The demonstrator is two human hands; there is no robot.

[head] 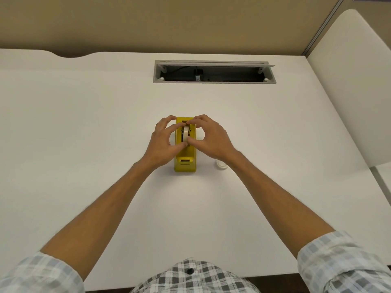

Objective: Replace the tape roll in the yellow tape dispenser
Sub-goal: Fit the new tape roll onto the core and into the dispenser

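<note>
White desk point(84, 123) lay wide under everything. The yellow dispenser point(185, 159) stood on it, right below the two hands, with its cutter end poking out nearer the person. It looked heavy and hard, so it likely would stay put. The left hand point(163, 140) and the right hand point(208, 137) curled in from each side and pinched the tape roll point(186, 133) between thumbs and fingertips. The roll sat upright in the slot of the dispenser, in the middle of the grip. It looked light, stiff and smooth, best held by its flat sides. Another small white roll point(221, 164) lay on the desk, just outside the right wrist.
</note>
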